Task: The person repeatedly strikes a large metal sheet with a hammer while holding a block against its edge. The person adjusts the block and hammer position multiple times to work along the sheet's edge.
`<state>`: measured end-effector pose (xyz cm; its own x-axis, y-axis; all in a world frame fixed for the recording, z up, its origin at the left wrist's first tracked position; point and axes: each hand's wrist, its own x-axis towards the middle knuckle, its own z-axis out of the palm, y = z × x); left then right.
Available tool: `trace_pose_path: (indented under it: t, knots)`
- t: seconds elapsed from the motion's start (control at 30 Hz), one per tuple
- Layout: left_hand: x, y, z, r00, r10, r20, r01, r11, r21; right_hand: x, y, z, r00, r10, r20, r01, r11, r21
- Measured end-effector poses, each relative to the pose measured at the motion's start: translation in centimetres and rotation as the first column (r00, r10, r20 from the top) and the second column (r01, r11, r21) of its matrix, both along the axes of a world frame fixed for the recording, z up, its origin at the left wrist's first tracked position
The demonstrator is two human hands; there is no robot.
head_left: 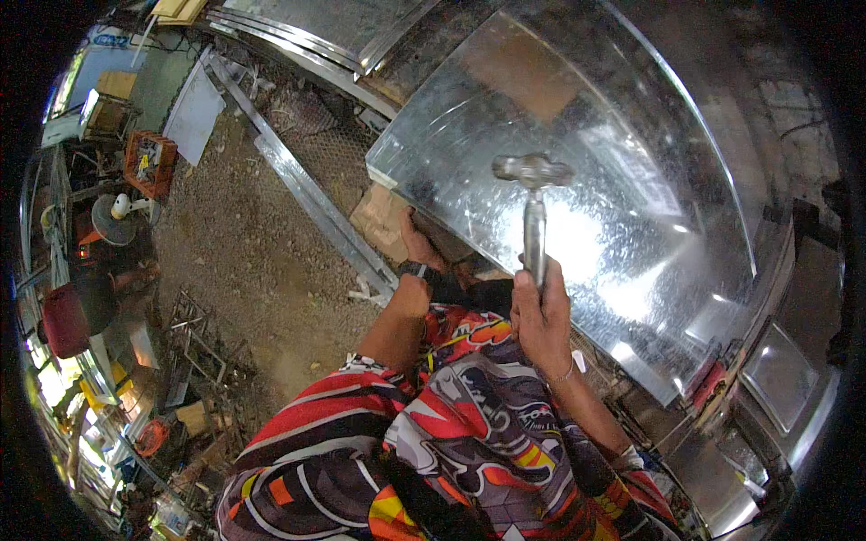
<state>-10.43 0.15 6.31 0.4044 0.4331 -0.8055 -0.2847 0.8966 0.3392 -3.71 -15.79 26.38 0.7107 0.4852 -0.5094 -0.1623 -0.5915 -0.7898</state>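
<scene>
In my right hand [541, 316] is a hammer [535, 225] with a metal handle, my fingers wrapped round its lower end. Its double-ended head [532, 169] is slightly blurred and appears over a large shiny metal sheet [451, 149]. Whether the head touches the sheet cannot be told. My left hand [420, 245], with a dark watch [419, 270] on the wrist, is by the sheet's near-left edge. One digit points up beside a brown board [379, 216]; the other fingers are mostly hidden, so its grip does not show.
A long metal strip [302, 185] slants across the gravelly ground [244, 252] to my left. Farther off are an orange crate [150, 164] and a white-topped round object [120, 207]. Metal channels [311, 45] lie beyond the sheet; a red-handled object [709, 386] rests at its right end.
</scene>
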Motion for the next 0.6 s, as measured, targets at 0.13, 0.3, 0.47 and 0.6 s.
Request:
trace_pose_path:
  t: [0.13, 0.3, 0.47, 0.6]
  knots:
    - [-0.5, -1.1, -1.5, 0.998, 0.015, 0.06, -0.016, 1.0, 0.011, -1.6, -2.9, -2.3, 0.94, 0.19, 0.285, -0.167, 0.98, -0.104]
    - [-1.8, -3.0, -6.2, 0.989, 0.066, 0.131, -0.068, 0.998, 0.004, -2.7, -4.8, -5.8, 0.969, 0.247, 0.032, -0.238, 0.957, -0.165]
    - [-1.0, -3.8, -3.5, 0.998, 0.057, 0.035, -0.054, 0.993, -0.103, -0.8, -3.8, -0.4, 0.983, 0.07, 0.168, -0.069, 0.998, -0.01]
    - [-1.3, -4.2, -3.0, 0.993, 0.072, 0.096, -0.068, 0.997, -0.044, -2.5, -5.3, -2.7, 0.95, 0.167, 0.264, -0.152, 0.985, -0.077]
